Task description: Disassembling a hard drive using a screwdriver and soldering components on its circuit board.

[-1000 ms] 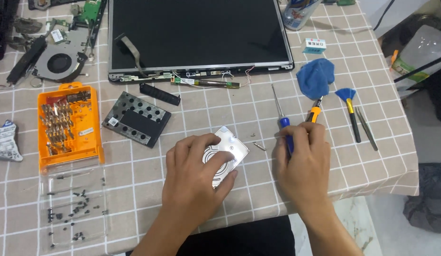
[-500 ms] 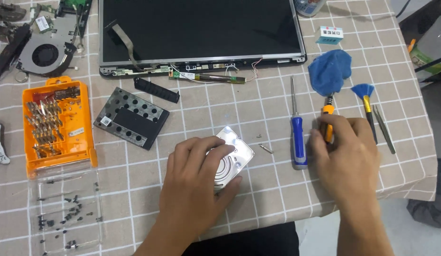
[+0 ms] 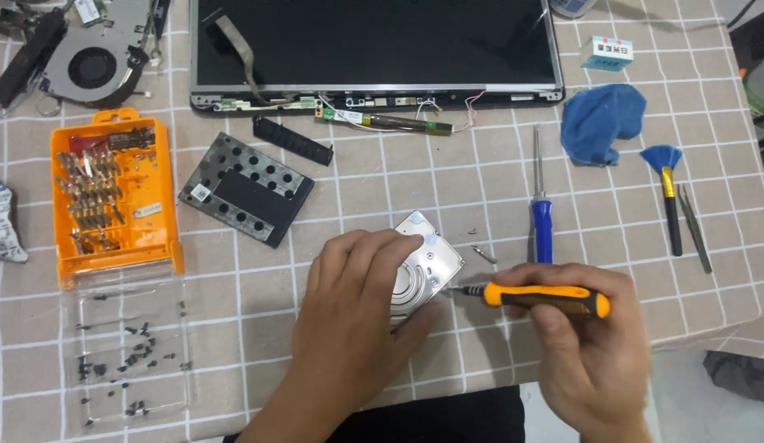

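My left hand (image 3: 353, 316) lies flat on a silver hard drive (image 3: 431, 258) on the checked tablecloth, pinning it down. My right hand (image 3: 587, 344) grips an orange-and-black screwdriver (image 3: 546, 299) held level, its thin tip touching the drive's right edge. A blue-handled screwdriver (image 3: 543, 221) lies just beyond my right hand. A small loose screw (image 3: 483, 253) rests between the drive and the blue screwdriver.
An open laptop screen panel (image 3: 374, 49) lies at the back. An orange bit case (image 3: 111, 197), a clear lid with several screws (image 3: 123, 353), a black perforated bracket (image 3: 247, 187), a fan (image 3: 91, 61), a blue cloth (image 3: 602, 121), a brush (image 3: 666, 184) and tweezers (image 3: 694, 226) surround the work spot.
My right hand put down the blue screwdriver, picked up the orange one and brought its tip to the drive. My left hand stayed on the drive.
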